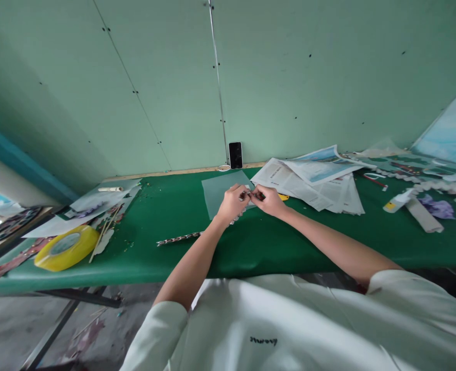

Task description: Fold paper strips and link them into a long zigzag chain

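My left hand [233,201] and my right hand [268,200] meet fingertip to fingertip above the table, both closed in a pinch. A narrow brown-and-white patterned strip [179,238] lies on the green tabletop, passes behind my left wrist and shows again just under the left fingers, which grip its end. What the right fingertips pinch is small and mostly hidden. Beneath the hands lies a pale translucent sheet [218,188]. Part of a yellow object [284,197] peeks out beside my right hand.
A phone [235,155] leans on the wall behind the green table [166,206]. Printed papers [320,190] spread to the right, near a glue bottle [398,201] and purple crumpled material [437,207]. At left are a yellow tape roll [86,242], thin sticks [104,234] and scraps.
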`<act>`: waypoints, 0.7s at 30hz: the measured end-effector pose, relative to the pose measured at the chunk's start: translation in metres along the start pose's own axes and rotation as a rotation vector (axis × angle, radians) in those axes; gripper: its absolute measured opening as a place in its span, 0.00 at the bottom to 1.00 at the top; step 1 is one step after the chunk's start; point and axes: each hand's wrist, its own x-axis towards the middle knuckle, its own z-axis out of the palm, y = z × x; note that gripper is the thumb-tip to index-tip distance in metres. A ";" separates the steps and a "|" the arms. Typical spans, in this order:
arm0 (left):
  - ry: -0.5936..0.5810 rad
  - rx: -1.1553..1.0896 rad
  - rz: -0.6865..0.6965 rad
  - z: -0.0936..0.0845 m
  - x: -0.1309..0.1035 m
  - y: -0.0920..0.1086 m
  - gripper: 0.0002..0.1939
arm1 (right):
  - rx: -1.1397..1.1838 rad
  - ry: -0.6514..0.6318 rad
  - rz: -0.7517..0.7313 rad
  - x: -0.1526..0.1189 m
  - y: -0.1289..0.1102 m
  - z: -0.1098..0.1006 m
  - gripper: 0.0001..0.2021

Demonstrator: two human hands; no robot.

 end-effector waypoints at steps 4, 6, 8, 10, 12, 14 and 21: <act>-0.039 -0.006 0.025 -0.001 0.000 -0.001 0.09 | 0.016 -0.021 -0.005 0.000 0.000 0.000 0.17; -0.064 -0.033 0.021 -0.002 0.001 0.000 0.11 | 0.033 -0.024 0.006 0.001 0.000 -0.001 0.18; -0.078 -0.066 0.011 -0.003 0.001 0.001 0.13 | 0.034 -0.016 0.013 0.001 0.000 -0.002 0.17; -0.078 -0.092 0.007 -0.003 0.002 0.001 0.14 | 0.027 -0.008 0.014 0.002 0.000 -0.003 0.16; -0.075 -0.099 0.007 -0.003 0.002 0.001 0.13 | 0.024 -0.011 0.014 0.002 -0.001 -0.004 0.15; -0.073 -0.093 0.001 -0.003 0.002 0.001 0.12 | 0.020 -0.008 0.015 0.002 -0.001 -0.004 0.15; -0.078 -0.082 0.028 -0.001 0.002 -0.003 0.12 | -0.023 0.018 -0.006 0.003 -0.003 -0.003 0.16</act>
